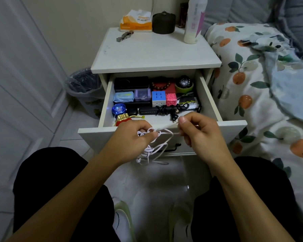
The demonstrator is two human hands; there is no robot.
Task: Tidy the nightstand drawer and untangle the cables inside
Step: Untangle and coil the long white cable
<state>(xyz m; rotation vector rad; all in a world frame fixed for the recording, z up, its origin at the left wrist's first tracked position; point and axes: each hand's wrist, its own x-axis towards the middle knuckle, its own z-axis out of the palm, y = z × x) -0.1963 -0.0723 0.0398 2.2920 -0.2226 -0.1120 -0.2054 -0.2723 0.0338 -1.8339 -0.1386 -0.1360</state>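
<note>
Untangling white cable (pixel 157 145) in front of open drawer (pixel 164 135), left hand (pixel 136 135) pinching the knot, right hand (pixel 196 130) pinching one strand; next, probably feeding that strand through; black cable (pixel 166 109) inside drawer untouched.

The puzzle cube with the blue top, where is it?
In the head view, the puzzle cube sits in the open drawer, middle row, between a purple box and a pink cube.

Matt white painted nightstand (pixel 156 53), glossy plastic cube (pixel 158 97), thin smooth white cable (pixel 162 137), printed cloth bedding (pixel 252 81), shiny floor tiles (pixel 157 180).
</note>
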